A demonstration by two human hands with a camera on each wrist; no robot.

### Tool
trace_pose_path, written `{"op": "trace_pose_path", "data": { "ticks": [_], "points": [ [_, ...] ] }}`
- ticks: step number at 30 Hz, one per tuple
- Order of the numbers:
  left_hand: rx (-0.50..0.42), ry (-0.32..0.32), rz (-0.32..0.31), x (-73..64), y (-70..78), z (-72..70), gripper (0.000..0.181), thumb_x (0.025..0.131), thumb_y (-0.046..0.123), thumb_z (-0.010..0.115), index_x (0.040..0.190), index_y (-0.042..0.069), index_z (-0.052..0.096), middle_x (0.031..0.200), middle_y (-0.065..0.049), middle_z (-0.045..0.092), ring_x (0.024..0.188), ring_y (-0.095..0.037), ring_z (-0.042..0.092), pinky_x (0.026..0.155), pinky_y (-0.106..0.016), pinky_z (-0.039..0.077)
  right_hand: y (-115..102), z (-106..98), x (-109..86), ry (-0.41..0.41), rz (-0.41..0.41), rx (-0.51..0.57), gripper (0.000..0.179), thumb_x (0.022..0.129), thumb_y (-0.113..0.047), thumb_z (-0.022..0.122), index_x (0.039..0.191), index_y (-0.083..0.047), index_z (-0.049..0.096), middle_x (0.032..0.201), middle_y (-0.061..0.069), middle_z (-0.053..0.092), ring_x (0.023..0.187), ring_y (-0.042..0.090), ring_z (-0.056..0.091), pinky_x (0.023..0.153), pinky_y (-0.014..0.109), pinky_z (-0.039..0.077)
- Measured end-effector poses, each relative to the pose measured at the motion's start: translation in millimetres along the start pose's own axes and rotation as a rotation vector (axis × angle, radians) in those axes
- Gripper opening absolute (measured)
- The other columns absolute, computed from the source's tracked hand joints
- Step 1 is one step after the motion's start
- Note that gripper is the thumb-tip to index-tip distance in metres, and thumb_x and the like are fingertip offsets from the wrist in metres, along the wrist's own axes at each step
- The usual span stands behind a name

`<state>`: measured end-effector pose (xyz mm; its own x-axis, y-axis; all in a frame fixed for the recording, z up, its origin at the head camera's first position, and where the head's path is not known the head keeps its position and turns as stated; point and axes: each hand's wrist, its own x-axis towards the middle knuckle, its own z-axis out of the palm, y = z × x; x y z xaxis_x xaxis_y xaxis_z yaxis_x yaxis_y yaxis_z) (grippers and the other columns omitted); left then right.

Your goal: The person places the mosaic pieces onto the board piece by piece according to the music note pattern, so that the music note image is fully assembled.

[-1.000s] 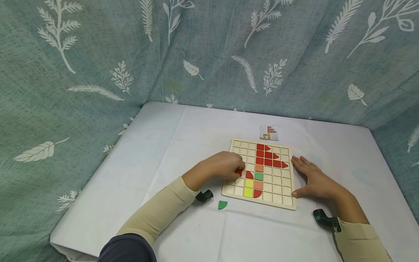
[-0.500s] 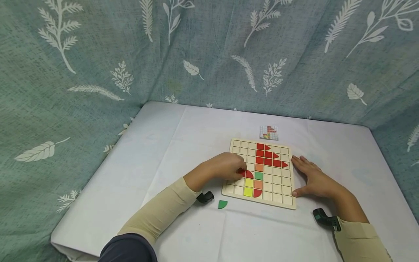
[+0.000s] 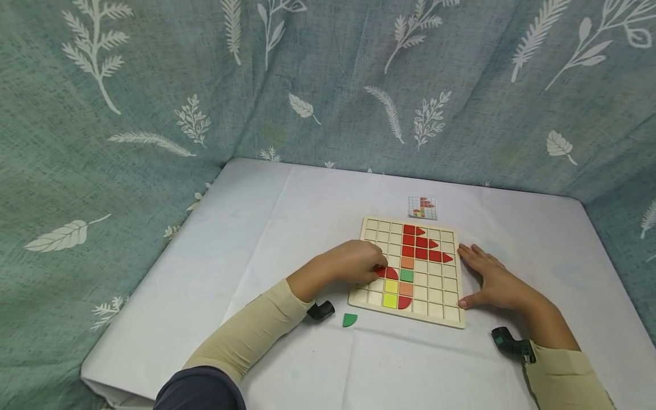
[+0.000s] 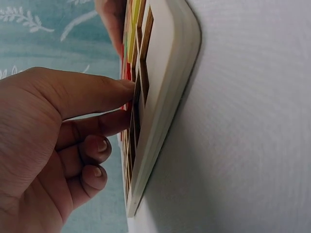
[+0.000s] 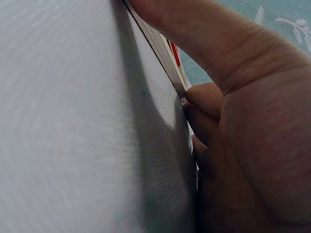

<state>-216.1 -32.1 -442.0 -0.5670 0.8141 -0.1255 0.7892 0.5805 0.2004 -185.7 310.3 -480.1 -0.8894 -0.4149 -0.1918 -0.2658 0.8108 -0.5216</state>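
Observation:
A wooden grid board (image 3: 435, 295) lies on the white table with coloured tiles in its cells. My left hand (image 3: 353, 262) reaches over its left side, thumb and forefinger pinching a red tile (image 3: 381, 273) down at a cell. Most of that tile is hidden behind the fingers; beside it sits a red quarter-circle tile (image 3: 392, 273). In the left wrist view the thumb (image 4: 112, 91) and forefinger meet at the board's surface, the other fingers curled back. My right hand (image 3: 494, 282) rests along the board's right edge with its thumb and fingers spread.
A small printed pattern card (image 3: 422, 208) lies behind the board. One green quarter-circle tile (image 3: 350, 320) lies on the cloth in front. Red squares and pointed tiles (image 3: 421, 242) fill upper cells; yellow tiles (image 3: 390, 293) sit lower. A leaf-patterned curtain (image 3: 328, 85) hangs behind the table.
My left hand has moved slightly right, bringing the red tile up beside the red quarter-circle. My right hand has stayed at the board's edge.

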Motion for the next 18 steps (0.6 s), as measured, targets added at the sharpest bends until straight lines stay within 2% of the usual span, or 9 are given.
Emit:
{"op": "trace_pose_path", "data": {
  "ticks": [8, 15, 18],
  "points": [
    [0.034, 0.005, -0.003, -1.3, 4.9, -2.0, 0.012, 0.089, 0.019, 0.068, 0.099, 0.014, 0.07, 0.079, 0.008, 0.054, 0.072, -0.009, 0.048, 0.066, -0.025, 0.041, 0.5, -1.7, 0.7, 0.0, 0.004, 0.004, 0.138, 0.051, -0.065, 0.084, 0.155, -0.004, 0.017, 0.159, 0.018, 0.013, 0.145, 0.039, -0.001, 0.108, 0.064, 0.004],
    [0.007, 0.016, -0.022, -4.2, -0.3, 1.3, 0.021, 0.088, 0.021, 0.068, 0.108, 0.017, 0.071, 0.086, 0.01, 0.056, 0.075, -0.008, 0.049, 0.069, -0.024, 0.042, 0.5, -0.8, 0.9, -0.003, 0.007, -0.004, 0.137, 0.052, -0.066, 0.084, 0.155, -0.004, 0.018, 0.159, 0.017, 0.013, 0.145, 0.039, 0.0, 0.108, 0.065, 0.006],
    [-0.001, 0.032, -0.047, -9.6, -4.1, 2.0, 0.024, 0.089, 0.019, 0.065, 0.112, 0.018, 0.072, 0.093, 0.01, 0.06, 0.079, -0.006, 0.054, 0.073, -0.024, 0.046, -0.6, -0.8, 1.1, -0.004, -0.001, 0.001, 0.136, 0.053, -0.065, 0.084, 0.155, -0.004, 0.018, 0.159, 0.018, 0.013, 0.145, 0.039, 0.0, 0.108, 0.064, 0.006]
  ]
}}
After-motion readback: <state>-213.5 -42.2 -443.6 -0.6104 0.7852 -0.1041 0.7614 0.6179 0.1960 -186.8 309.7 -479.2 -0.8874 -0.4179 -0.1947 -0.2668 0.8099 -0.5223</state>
